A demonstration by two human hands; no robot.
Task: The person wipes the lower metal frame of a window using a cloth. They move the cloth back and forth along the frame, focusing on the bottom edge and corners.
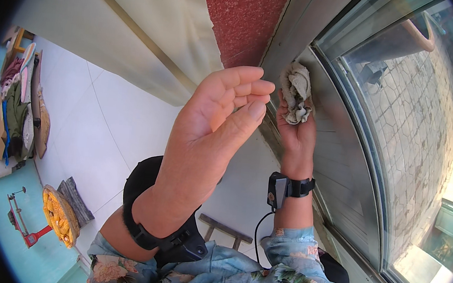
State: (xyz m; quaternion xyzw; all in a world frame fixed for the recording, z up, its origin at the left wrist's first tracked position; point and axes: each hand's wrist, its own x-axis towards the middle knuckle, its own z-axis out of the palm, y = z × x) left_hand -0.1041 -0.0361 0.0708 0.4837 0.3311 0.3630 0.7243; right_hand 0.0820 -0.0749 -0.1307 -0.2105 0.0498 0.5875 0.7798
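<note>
My left hand (216,120) is raised in the middle of the view, fingers bent and a little apart from the thumb, with nothing in it. To its right, my right hand (297,128) holds a crumpled, dirty beige cloth (296,91) against or close to the lower metal panel (333,139) of a glazed door or window frame. Part of the right fingers is hidden by the cloth. Black straps with small devices are on both wrists, and a cable hangs from the right one.
A cream curtain (139,22) hangs at the upper left, beside a red speckled surface (242,16). Glass (411,130) at the right shows paving outside. On the left are a basket of corn cobs (60,215), a red tool (33,237) and piled clothes (17,109).
</note>
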